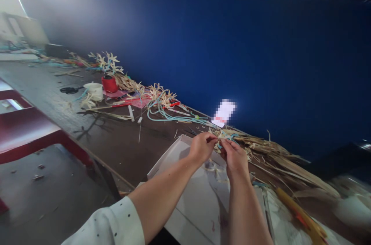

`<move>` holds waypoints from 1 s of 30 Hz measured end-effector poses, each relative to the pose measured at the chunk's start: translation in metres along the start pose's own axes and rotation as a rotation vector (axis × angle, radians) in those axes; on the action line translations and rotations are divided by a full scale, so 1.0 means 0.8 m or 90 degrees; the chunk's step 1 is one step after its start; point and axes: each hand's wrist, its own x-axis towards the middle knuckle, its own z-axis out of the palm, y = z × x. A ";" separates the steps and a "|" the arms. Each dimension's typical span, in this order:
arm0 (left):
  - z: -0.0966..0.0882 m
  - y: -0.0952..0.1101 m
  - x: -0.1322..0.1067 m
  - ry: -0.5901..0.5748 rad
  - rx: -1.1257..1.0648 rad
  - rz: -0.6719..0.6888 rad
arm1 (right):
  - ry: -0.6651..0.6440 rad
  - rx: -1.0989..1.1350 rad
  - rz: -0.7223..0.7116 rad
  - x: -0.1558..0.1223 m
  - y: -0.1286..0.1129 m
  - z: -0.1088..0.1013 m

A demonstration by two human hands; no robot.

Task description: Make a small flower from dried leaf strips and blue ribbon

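Observation:
Both my hands meet above a shallow white cardboard box (pixel 174 152) on the dark wooden table (pixel 116 140). My left hand (pixel 201 147) is closed in a pinch on a small bundle of pale straw strips with a light blue cord (pixel 222 136). My right hand (pixel 235 157) is also closed, its fingers pinching the same bundle from the right side. The straw piece is small and partly hidden by my fingers. Just behind my hands lies a heap of dried straw leaves (pixel 269 150).
Along the blue wall (pixel 232 44) lie finished straw flowers (pixel 108 61), a red spool (pixel 109 84), a white cup (pixel 94 90), black scissors (pixel 69 90), light blue cords (pixel 171 117) and red pens. A red stool (pixel 31 129) stands at left. A yellow tool (pixel 301 214) lies at right.

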 end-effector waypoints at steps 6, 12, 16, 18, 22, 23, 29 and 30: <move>-0.003 0.005 -0.004 0.005 0.017 -0.002 | 0.006 0.053 0.021 -0.006 -0.007 0.005; -0.002 0.004 -0.004 0.002 0.007 -0.003 | -0.002 0.109 0.061 -0.012 -0.014 0.007; 0.000 0.002 -0.003 0.009 0.013 0.007 | 0.012 0.113 0.080 -0.014 -0.017 0.009; 0.000 0.001 -0.003 0.010 0.023 0.003 | 0.020 0.113 0.086 -0.015 -0.018 0.009; -0.003 0.005 -0.003 0.007 0.050 0.003 | 0.019 0.123 0.091 -0.016 -0.019 0.011; -0.004 0.006 -0.004 0.006 0.059 0.009 | 0.019 0.124 0.094 -0.016 -0.019 0.011; -0.011 0.016 -0.010 0.012 0.120 0.038 | 0.015 0.104 0.087 -0.015 -0.017 0.011; -0.011 0.017 -0.010 0.012 0.127 0.040 | 0.010 0.100 0.079 -0.015 -0.017 0.011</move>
